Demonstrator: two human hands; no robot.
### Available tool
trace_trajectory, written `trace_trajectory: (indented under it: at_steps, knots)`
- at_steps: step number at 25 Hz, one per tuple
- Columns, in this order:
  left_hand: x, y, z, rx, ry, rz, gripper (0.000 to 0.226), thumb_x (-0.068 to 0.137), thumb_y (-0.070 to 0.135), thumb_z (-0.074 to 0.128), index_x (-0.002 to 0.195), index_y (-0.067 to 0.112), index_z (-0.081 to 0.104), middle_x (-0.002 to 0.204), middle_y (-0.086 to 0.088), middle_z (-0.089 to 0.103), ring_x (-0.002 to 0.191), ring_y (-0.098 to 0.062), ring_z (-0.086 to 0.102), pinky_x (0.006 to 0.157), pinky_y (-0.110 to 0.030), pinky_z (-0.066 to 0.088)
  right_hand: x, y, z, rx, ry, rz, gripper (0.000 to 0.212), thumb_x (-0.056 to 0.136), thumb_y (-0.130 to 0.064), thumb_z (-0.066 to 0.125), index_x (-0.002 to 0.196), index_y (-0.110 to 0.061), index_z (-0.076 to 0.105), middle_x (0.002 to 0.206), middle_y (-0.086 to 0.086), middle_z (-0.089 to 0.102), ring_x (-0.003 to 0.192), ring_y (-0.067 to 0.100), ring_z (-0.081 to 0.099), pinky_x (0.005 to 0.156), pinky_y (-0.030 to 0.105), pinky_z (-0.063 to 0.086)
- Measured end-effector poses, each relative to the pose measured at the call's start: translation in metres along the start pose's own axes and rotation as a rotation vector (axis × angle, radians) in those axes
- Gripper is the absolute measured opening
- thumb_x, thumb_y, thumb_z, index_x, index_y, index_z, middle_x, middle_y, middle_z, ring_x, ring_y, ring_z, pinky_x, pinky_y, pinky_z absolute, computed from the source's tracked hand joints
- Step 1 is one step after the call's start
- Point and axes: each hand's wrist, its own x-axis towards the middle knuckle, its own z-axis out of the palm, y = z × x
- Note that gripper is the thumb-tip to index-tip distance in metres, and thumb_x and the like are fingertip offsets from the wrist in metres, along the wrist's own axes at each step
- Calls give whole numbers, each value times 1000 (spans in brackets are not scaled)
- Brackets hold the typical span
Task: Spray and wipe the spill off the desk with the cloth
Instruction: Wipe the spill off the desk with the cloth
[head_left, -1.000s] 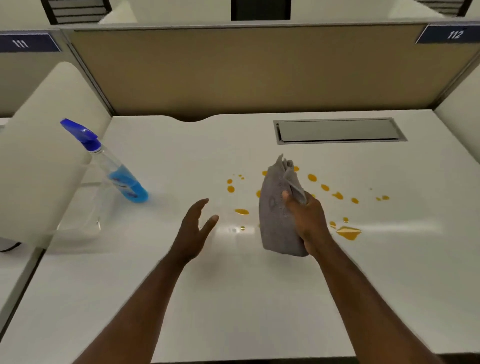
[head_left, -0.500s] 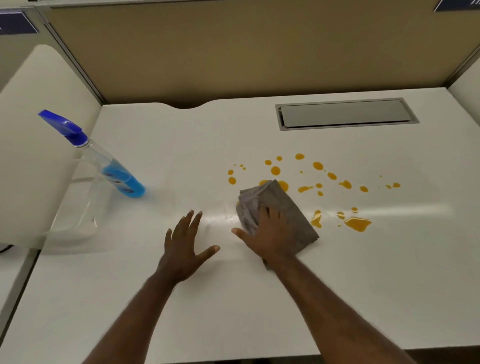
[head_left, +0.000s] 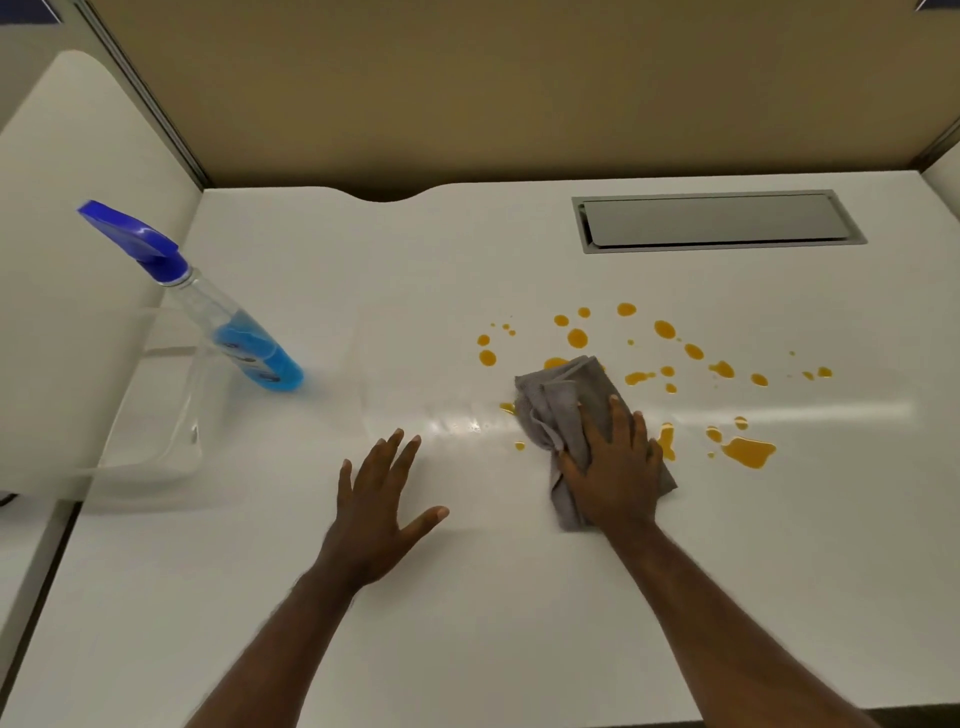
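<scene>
Two hands on one white desk (head_left: 519, 623), entered from the near edge outward.

Item: left hand (head_left: 376, 506). Palm down, fingers spread, holding nothing; it rests flat on or just above the bare surface, beside the cloth hand on its thumb side.

Item: right hand (head_left: 615, 467). Palm pressed flat onto the grey cloth (head_left: 558, 405), fingers extended over it rather than curled round it; the cloth is pinned to the desk, not lifted. Crumpled folds show beyond the fingertips and along the thumb side.

Item: orange spill (head_left: 748, 449). One larger puddle lies just off the little-finger side of the pressing hand, with a smear touching the cloth's edge there. Many round drops sit beyond the fingertips and fan away to the far right. Two small spots lie on the thumb side of the cloth. A wet sheen crosses the desk between the two hands.

Item: spray bottle (head_left: 228, 327). Blue trigger, blue liquid, standing well off past the left hand, unheld.

Item: recessed metal hatch (head_left: 717, 221), far beyond the spill.

Status, as judged: wiping has only begun. Nearly all drops and the puddle remain to be cleared; whether spraying is complete cannot be told.
</scene>
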Motion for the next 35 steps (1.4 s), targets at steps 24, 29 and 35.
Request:
trace_trajectory:
  at_steps: [24, 29, 35]
  knots:
    - [0, -32, -2, 174, -82, -209, 91, 80, 78, 37, 150, 43, -10, 158, 11, -26, 149, -17, -20, 119, -56, -2, 30, -35, -3, -1, 8, 252, 54, 89, -42, 56, 140, -29, 43, 152, 9, 37, 132, 42, 36, 92, 53, 37]
    - [2, -31, -3, 165, -90, -207, 92, 80, 78, 39, 150, 43, -8, 157, 10, -27, 148, -18, -21, 118, -57, -3, 19, -129, 7, 30, -45, -41, 50, 89, -44, 49, 138, -38, 43, 154, 4, 34, 137, 40, 33, 99, 54, 34]
    - [1, -35, -3, 166, -96, -193, 91, 79, 80, 35, 144, 48, -21, 153, 13, -34, 141, -10, -31, 118, -55, -6, 9, -67, 2, -32, 26, 49, 51, 84, -42, 58, 134, -34, 51, 148, 4, 45, 125, 39, 47, 86, 47, 41]
